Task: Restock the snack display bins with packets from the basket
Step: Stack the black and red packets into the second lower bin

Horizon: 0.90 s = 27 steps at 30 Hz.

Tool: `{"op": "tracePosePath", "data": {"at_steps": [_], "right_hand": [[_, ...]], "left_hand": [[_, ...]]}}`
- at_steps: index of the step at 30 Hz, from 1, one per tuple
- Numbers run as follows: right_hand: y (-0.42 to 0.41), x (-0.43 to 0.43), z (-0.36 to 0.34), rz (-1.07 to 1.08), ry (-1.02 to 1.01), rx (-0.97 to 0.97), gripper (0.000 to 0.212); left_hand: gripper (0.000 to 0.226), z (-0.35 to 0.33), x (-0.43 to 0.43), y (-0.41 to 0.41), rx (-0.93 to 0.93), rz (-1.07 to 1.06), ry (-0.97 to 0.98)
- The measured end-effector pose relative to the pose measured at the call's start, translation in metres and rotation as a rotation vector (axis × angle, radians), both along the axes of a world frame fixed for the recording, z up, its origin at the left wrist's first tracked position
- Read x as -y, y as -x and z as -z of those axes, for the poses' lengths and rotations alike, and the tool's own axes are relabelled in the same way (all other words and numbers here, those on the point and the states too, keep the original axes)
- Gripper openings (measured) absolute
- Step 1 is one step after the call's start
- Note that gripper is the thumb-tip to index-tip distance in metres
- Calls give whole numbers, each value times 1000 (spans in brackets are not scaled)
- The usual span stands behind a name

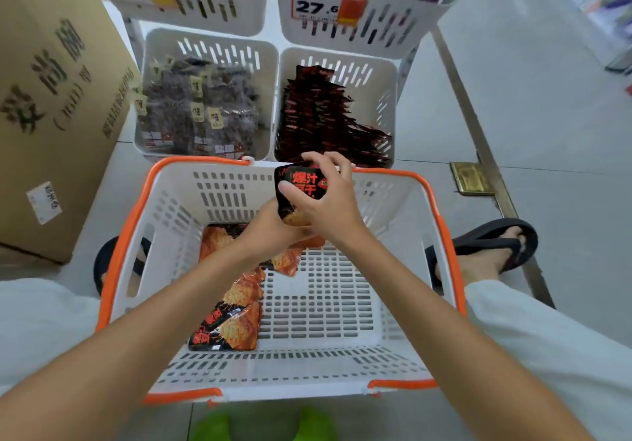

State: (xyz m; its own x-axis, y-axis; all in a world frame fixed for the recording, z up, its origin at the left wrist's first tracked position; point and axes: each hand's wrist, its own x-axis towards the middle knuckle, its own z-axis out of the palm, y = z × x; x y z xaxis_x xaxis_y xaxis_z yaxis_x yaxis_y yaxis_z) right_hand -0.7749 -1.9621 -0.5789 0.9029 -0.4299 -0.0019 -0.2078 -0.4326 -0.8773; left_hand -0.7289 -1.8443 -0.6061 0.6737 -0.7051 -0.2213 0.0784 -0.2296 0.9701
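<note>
— Grip check, head view: where's the packet [304,184]?

— Over the far rim of the basket [205,160], near its middle. The right hand [325,201] has thumb and fingers curled round its top half. The left hand [270,232] grips the bottom edge from below. It may be a small stack, can't tell how many.

— Target?

— Likely the lower-right bin [379,88], just beyond that rim. The filed packets [318,115] there are the same red-black pattern, standing on edge in a row that runs from the back wall to the front.

— Advice for the drop?

— Square the stack with both hands first. Let go with the left hand and carry with the right. Set it on edge against the front end of the row, print facing the same way. Don't drop it flat, or the row could fan out and topple.

— Left in the basket?

— Spare packets [232,321] along the left side of the floor. The lower-left bin [160,47] holds a different snack, so don't mix them.
</note>
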Motion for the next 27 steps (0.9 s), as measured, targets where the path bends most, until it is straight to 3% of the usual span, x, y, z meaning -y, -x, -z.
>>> {"op": "tracePosePath", "data": {"at_steps": [4, 6, 8, 11, 13, 15, 18, 21, 24, 27], "right_hand": [[-9, 39, -21, -193, 292, -37, 70], [-15, 65, -40, -368, 229, -147, 83], [-20, 82, -51, -453, 161, -247, 68], [-34, 118, -51, -237, 141, -138, 21], [-40, 151, -52, -9, 200, 14, 13], [-51, 182, -50, 114, 321, 97, 11], [-83, 215, -29, 68, 591, -36, 31], [-113, 236, 11, -176, 849, -237, 35], [-132, 240, 36, -255, 759, -357, 40], [-150, 241, 34, -315, 607, -463, 62]], "left_hand": [[21, -10, 8, -25, 144, 131, -116], [18, -23, 21, -42, 220, 282, -160], [29, -36, 39, -59, 330, 347, -216], [78, -40, 72, -91, 479, 234, -329], [102, -31, 88, -118, 560, 167, -350], [99, -15, 105, -144, 717, 182, -453], [96, 15, 134, -172, 908, 314, -684], [95, 43, 153, -186, 1017, 385, -804], [95, 64, 150, -194, 1089, 354, -760], [96, 77, 146, -196, 1147, 293, -685]]}}
